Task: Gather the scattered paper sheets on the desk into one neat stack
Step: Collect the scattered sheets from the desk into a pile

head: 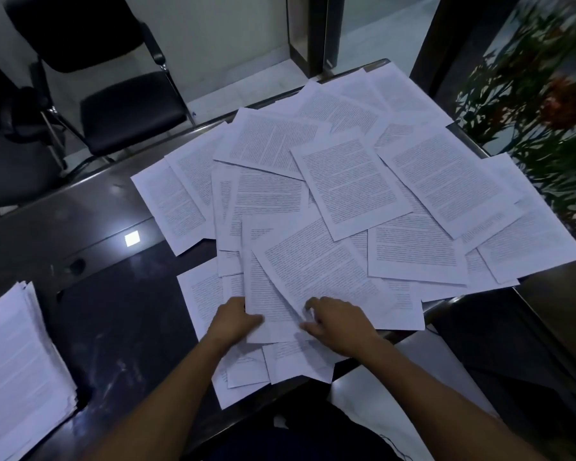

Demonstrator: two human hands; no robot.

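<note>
Several printed white paper sheets (353, 181) lie scattered and overlapping across the right half of the dark desk (120, 314). A thick, slightly uneven stack of sheets (17, 354) rests at the desk's left edge. My left hand (235, 321) grips the left edge of a near sheet (266, 304), thumb on top. My right hand (336, 322) lies with curled fingers on an angled sheet (326, 271) beside it, fingertips on the paper's near corner. Both hands are at the near edge of the pile.
A black chair (113, 84) stands beyond the desk at the back left. A plant with red flowers (542, 104) is at the right. Some sheets overhang the desk's near and right edges. Bare dark desktop lies between the stack and the scattered sheets.
</note>
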